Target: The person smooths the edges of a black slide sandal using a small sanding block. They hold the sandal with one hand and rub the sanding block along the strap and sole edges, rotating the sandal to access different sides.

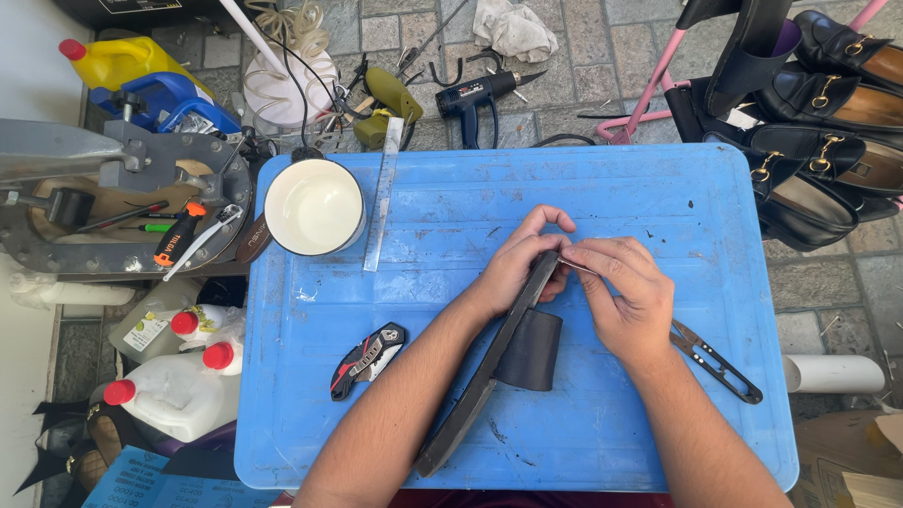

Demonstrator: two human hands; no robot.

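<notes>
Left hand (520,259) grips sole (489,367), steadying it; right hand (625,292) pinches needle (576,266); snips (717,362) at 4 o'clock on surface (602,188).

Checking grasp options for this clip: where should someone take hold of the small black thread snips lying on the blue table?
Probably the small black thread snips are best pinched across the two handle arms at mid-length, coming straight down from above. They lie flat on the blue table, partly under the right hand, with the far-right end free.
</notes>
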